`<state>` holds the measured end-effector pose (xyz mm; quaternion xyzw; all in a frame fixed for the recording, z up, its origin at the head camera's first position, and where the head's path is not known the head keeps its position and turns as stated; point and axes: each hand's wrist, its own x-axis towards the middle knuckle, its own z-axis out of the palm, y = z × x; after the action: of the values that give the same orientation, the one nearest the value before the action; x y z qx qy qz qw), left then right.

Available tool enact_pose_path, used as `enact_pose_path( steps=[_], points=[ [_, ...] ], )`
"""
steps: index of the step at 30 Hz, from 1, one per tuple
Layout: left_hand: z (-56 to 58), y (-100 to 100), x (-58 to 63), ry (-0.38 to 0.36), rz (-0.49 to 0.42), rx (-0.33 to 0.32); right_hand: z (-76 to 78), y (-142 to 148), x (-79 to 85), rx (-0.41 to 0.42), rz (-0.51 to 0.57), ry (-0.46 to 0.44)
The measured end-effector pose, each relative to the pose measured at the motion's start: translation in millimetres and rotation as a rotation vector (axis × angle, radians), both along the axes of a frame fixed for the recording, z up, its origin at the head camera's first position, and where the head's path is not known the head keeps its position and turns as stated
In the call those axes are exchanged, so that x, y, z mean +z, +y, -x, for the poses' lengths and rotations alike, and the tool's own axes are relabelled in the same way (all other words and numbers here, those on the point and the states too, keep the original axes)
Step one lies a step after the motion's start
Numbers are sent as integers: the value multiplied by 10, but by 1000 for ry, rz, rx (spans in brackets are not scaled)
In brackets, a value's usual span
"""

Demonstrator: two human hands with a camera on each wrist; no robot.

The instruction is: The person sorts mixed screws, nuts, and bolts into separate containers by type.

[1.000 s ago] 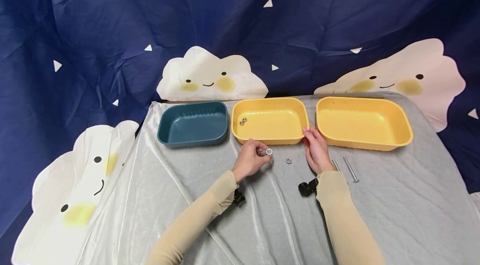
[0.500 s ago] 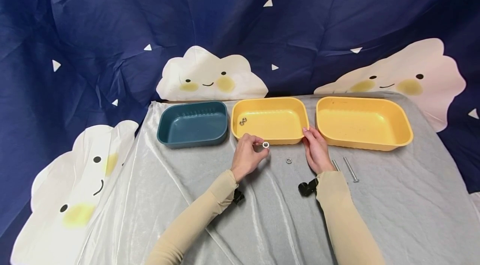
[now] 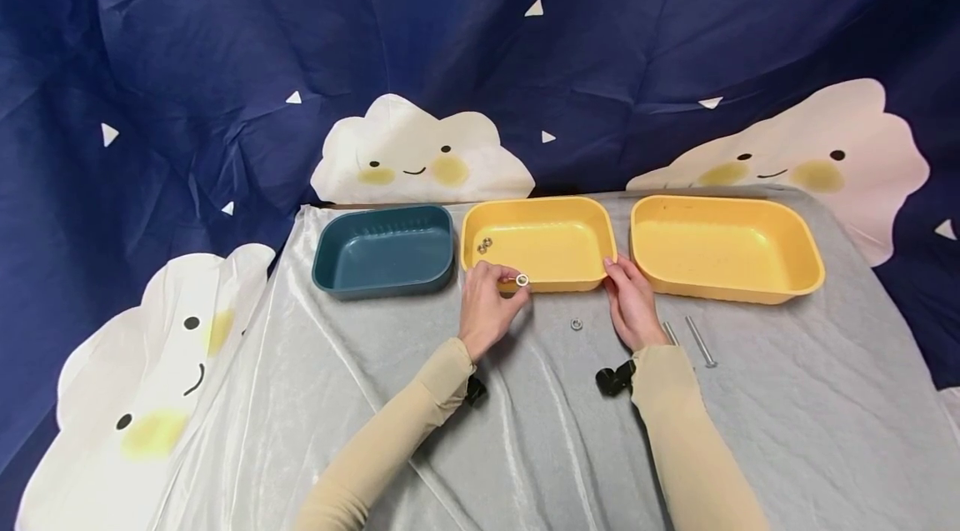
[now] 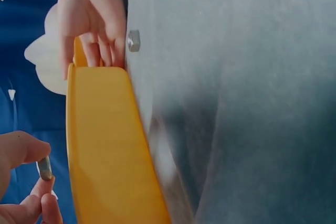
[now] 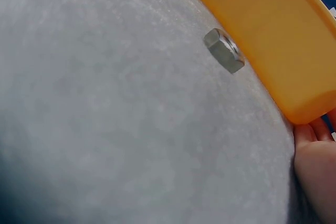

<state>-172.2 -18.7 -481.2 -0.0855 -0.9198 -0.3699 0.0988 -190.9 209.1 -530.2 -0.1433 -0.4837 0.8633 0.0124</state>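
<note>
A steel nut (image 4: 44,168) is held upright at the near side of the middle yellow tray (image 3: 543,249), its hole facing the head camera. In the head view it overlaps the tray's near wall; the left wrist view places it above the level of the rim. The left hand (image 3: 484,310) is clamped on it, thumb below and fingertip above in the head view.

The right hand (image 3: 633,304) touches the same tray at its near right corner, its digits lying against the rim and the end wall; whether they pinch the wall cannot be told. Inside the tray, two small nuts (image 3: 482,249) lie side by side near the left wall. A loose nut (image 5: 224,51) lies flat on the grey cloth (image 3: 525,464), just in front of the tray and between the hands.

To the right of the right hand, a long bolt (image 3: 701,339) lies on the cloth, head toward the person; beside it a second bolt (image 3: 670,333) is partly hidden by the right sleeve (image 3: 678,423). The right yellow tray (image 3: 720,246) and, at far left, a dark teal tray (image 3: 390,257) complete the row. Behind hangs a navy backdrop (image 3: 480,31), printed with smiling white clouds (image 3: 420,127) and small white triangles (image 3: 534,8).
</note>
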Motion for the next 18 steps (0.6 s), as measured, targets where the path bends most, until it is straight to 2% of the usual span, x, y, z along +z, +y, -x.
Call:
enact_pose_path(
  steps=[18],
  points=[
    [79, 5, -3, 22, 2, 38, -4, 8, -12, -16, -4, -8]
  ],
)
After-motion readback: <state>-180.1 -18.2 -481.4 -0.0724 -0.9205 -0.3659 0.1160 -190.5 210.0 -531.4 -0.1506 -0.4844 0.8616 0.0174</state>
